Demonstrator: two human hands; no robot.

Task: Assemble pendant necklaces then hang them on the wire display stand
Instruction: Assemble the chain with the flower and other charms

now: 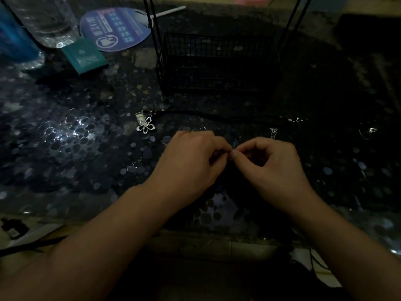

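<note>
My left hand (193,153) and right hand (267,157) pinch a tiny, indistinct fitting together mid-desk; the flower pendant (145,125) lies nearer my left, toward the far edge.

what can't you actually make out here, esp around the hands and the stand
Head view, all of it dim:
- What the left hand and right hand pinch: too small, covered by fingertips.
- Wire display stand: top cut off by the upper edge, so any hooks or hung necklaces are unseen.
- Black cord: fades into the dark table.
- Flower pendant: its attachment is unclear.
</note>
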